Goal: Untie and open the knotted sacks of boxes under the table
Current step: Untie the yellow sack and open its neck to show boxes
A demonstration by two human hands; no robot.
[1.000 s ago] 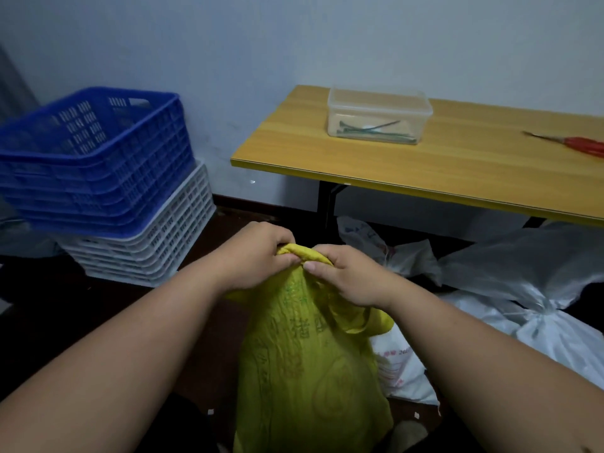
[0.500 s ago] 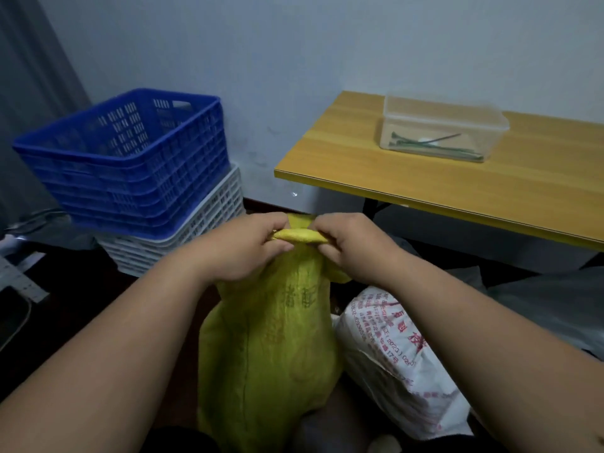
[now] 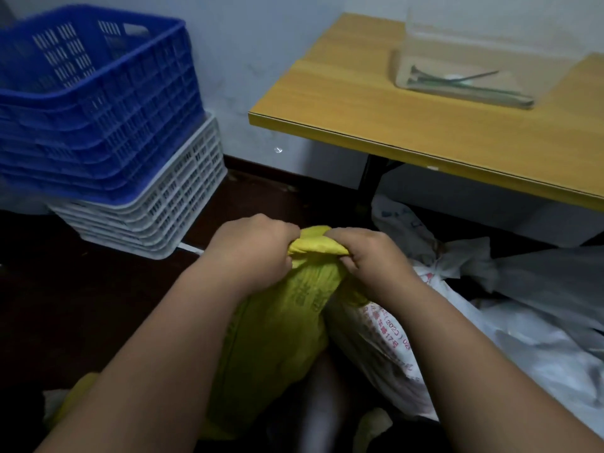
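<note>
1. Two-handed grip on the knot [image 3: 313,246] at the top of the yellow sack [image 3: 277,338]: left hand [image 3: 255,253] curled round its left side, right hand [image 3: 366,256] round its right. Knuckles up, fingers pressed together and pinching the bunched cloth, tips tucked under and out of sight.
2. Held from opposite sides, by the look of it, to pull the twisted neck apart. Judged as the untying step, with the knot not yet undone.
3. Stood upright on the floor [image 3: 65,305], out in front of the table [image 3: 425,125] near its left corner rather than under it. Probably set there for elbow room and to bring the neck up to hand height.
4. Touching its right side: a white sack [image 3: 385,338] with red print, lying aslant.
5. Under the table's front edge, further right: more white sacks [image 3: 539,282], one neck seemingly knotted. Likely next in line.
6. Near the table's back edge: a clear tub [image 3: 474,60] holding a few thin ties [image 3: 464,83], well apart from the work and too blurred to say more.
7. At the left wall: a blue crate [image 3: 98,109] stacked on a white crate [image 3: 157,217], clear of the sacks. Perhaps meant for the boxes, though that is a guess.
8. Likely to resist: stiff cloth, tight knot. Better to loosen one fold than to tug both ends.
</note>
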